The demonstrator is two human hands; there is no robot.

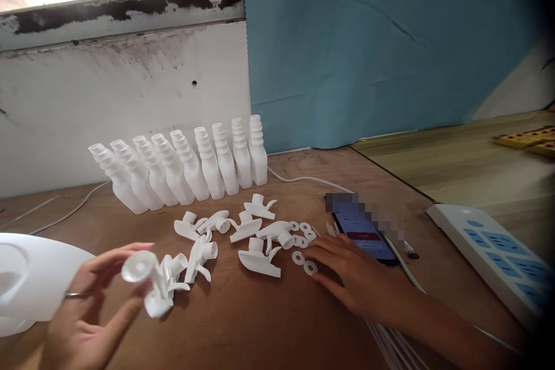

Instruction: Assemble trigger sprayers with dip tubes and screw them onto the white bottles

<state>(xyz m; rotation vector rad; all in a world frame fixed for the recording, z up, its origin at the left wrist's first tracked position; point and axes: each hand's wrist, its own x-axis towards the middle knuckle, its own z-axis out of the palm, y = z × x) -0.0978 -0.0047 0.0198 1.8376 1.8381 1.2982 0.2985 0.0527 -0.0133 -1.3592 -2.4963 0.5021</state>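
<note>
Between the fingers and thumb of my left hand (93, 300) is a white trigger spray head (139, 269), its round collar turned toward me. My right hand (347, 272) reaches over the small white ring washers (310, 267) with its fingers stretched out. The fingertips are at the washers; whether they touch one I cannot tell. Several more white spray heads (260, 263) lie scattered on the brown table (243, 324) between my hands. Behind them a row of white bottles (208, 167) with uncapped necks stands along the wall.
A phone (368, 237) lies just beyond my right hand. Thin white tubes (392, 341) lie below my right forearm. A white power strip (494, 260) is at the right, with a cable (410, 272) nearby. At the left is a large white container (39, 272).
</note>
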